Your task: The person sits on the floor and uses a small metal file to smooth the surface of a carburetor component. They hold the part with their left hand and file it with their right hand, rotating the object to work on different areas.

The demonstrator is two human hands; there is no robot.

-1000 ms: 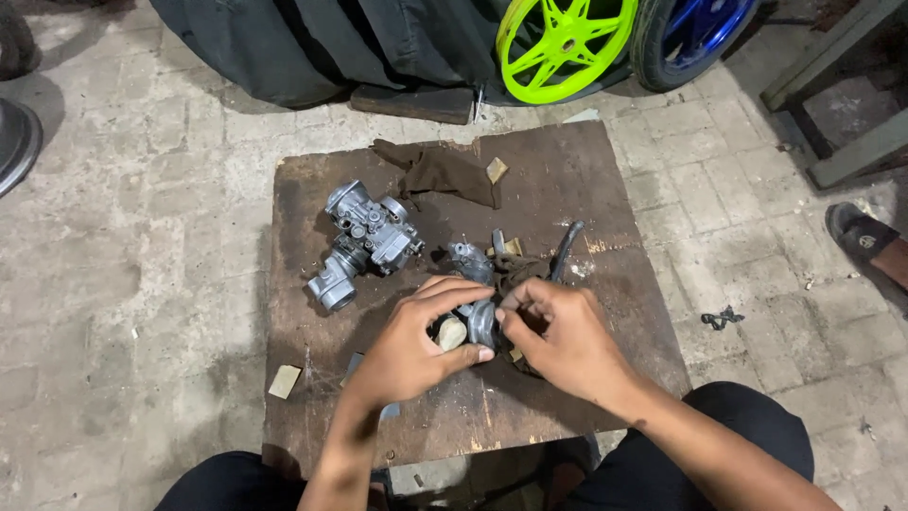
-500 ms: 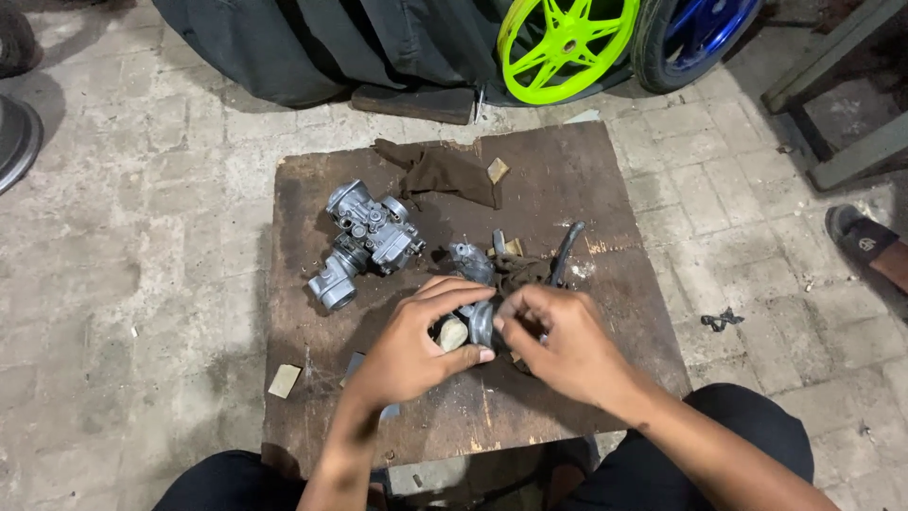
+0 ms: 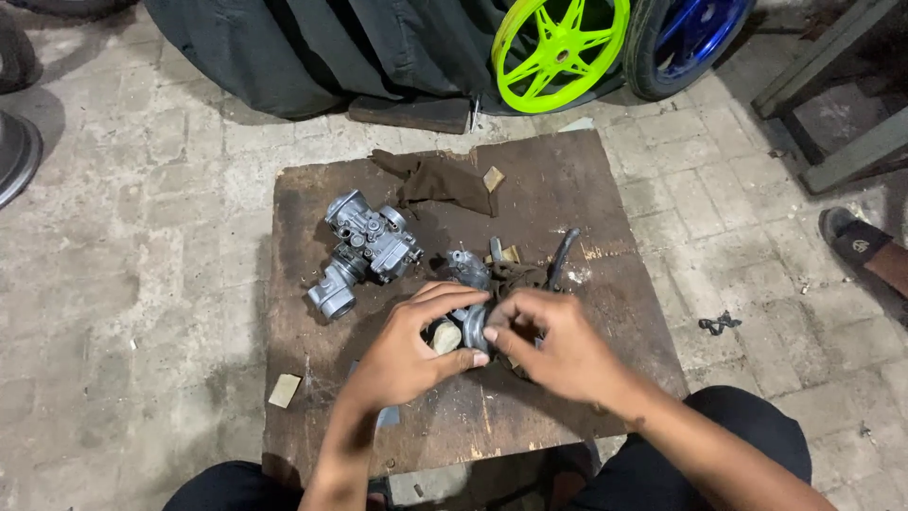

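Head camera view, looking straight down at a low, dark, stained wooden tabletop (image 3: pixel 586 189) that sits on a grey paved floor (image 3: pixel 142 284). Near the centre of the board, a little toward 6 o'clock, both of the person's bare hands meet around a small grey metal part (image 3: pixel 470 328). The left hand (image 3: pixel 409 352) comes in from 7 o'clock and cups the part, its fingers (image 3: pixel 445 295) curled over the top and the thumb pressed against the lower edge. The right hand (image 3: pixel 558 345) comes in from 4 o'clock, fingers (image 3: pixel 515 308) bent and closed against the same part from the other side, so the piece is gripped between the two hands and mostly hidden by them. A pale, cream-coloured bit shows in the gap between the palms; what it is cannot be told.

At 10 o'clock from the hands, well apart from them, a silver carburettor body (image 3: pixel 364 251) lies on its side on the board. At 12 o'clock a crumpled brown rag (image 3: pixel 440 180) rests near the far edge. Just beyond the hands, toward 1 o'clock, a black lever-like tool (image 3: pixel 560 254) lies among small metal pieces.

Past the far edge of the board, at 12 o'clock, stand a bright green wheel rim (image 3: pixel 558 43) and, beside it toward 1 o'clock, a blue rim (image 3: pixel 690 38). At 3 o'clock, a sandalled foot (image 3: pixel 856 241) of another person rests on the floor.
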